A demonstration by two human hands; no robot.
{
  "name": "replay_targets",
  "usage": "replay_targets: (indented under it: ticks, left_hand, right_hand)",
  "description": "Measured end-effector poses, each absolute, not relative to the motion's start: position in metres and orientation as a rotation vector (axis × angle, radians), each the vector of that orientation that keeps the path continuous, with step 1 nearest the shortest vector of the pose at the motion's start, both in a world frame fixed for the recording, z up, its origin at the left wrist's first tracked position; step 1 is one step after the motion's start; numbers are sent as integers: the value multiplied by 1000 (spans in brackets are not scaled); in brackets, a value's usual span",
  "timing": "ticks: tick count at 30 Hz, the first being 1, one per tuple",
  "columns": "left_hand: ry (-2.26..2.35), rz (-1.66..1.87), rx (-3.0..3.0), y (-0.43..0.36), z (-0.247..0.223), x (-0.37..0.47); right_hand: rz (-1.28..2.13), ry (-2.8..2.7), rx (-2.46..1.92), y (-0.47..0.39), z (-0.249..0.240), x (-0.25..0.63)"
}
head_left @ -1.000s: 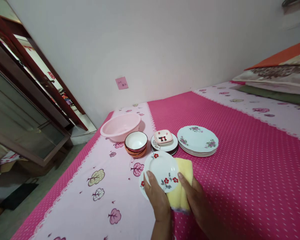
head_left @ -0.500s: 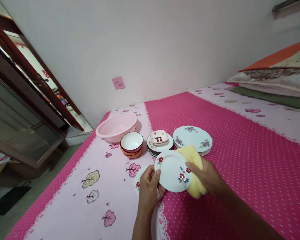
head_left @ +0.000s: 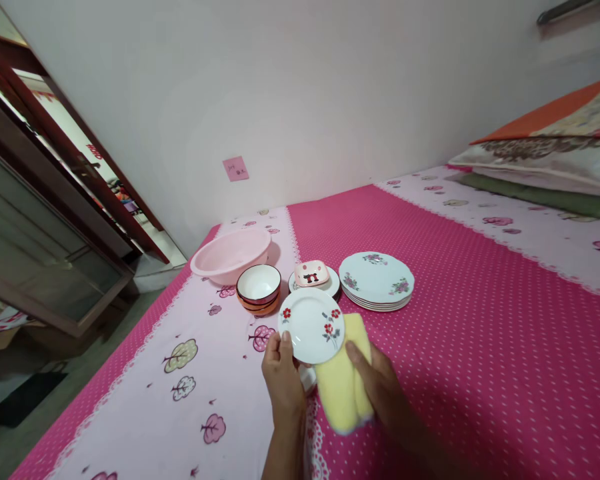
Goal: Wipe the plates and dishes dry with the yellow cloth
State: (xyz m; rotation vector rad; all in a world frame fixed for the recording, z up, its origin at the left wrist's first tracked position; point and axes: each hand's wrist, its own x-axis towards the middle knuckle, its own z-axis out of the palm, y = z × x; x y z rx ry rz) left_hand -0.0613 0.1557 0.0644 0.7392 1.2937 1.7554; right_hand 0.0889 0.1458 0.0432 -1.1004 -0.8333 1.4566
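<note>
My left hand (head_left: pixel 283 373) grips the lower left rim of a small white plate (head_left: pixel 310 327) with red flowers, held tilted above the bed. A folded yellow cloth (head_left: pixel 343 387) is pinched in my right hand (head_left: pixel 380 380), close against the plate's lower right edge. Below the held plate, partly hidden by my left hand, lies another white plate (head_left: pixel 309 379). Just behind are a stack of small plates (head_left: pixel 334 283) bearing a pink square dish (head_left: pixel 311 273), and to the right a stack of large flowered plates (head_left: pixel 377 279).
Stacked bowls (head_left: pixel 259 288) with white insides and orange outsides stand left of the plates, before a pink basin (head_left: pixel 230 257). Everything rests on a pink patterned bedsheet (head_left: pixel 460 320). Pillows (head_left: pixel 545 157) are piled at the far right, and a wall (head_left: pixel 320 100) rises behind.
The held plate has moved left and slightly up. My right hand with the cloth has shifted left and down, and the cloth now hangs below the plate's edge.
</note>
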Motion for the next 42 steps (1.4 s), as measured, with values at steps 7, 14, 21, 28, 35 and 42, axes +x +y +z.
replay_targets:
  ticks: [7, 14, 21, 28, 35, 42]
  left_hand:
    - [1297, 1860, 516, 149, 88, -96]
    - [1379, 1923, 378, 129, 129, -158]
    - [1420, 1734, 390, 133, 146, -142]
    - [1253, 1422, 617, 202, 134, -28]
    - [1284, 1308, 638, 288, 105, 57]
    - [1306, 1375, 629, 321, 82, 80]
  right_hand:
    - [1451, -860, -1191, 187, 10, 117]
    - [1359, -962, -1225, 195, -12, 112]
    - [1255, -1013, -1254, 196, -14, 105]
    - [1175, -1053, -1266, 197, -11, 101]
    - [1113, -1102, -1272, 197, -10, 101]
    - [1038, -1146, -1284, 195, -6, 101]
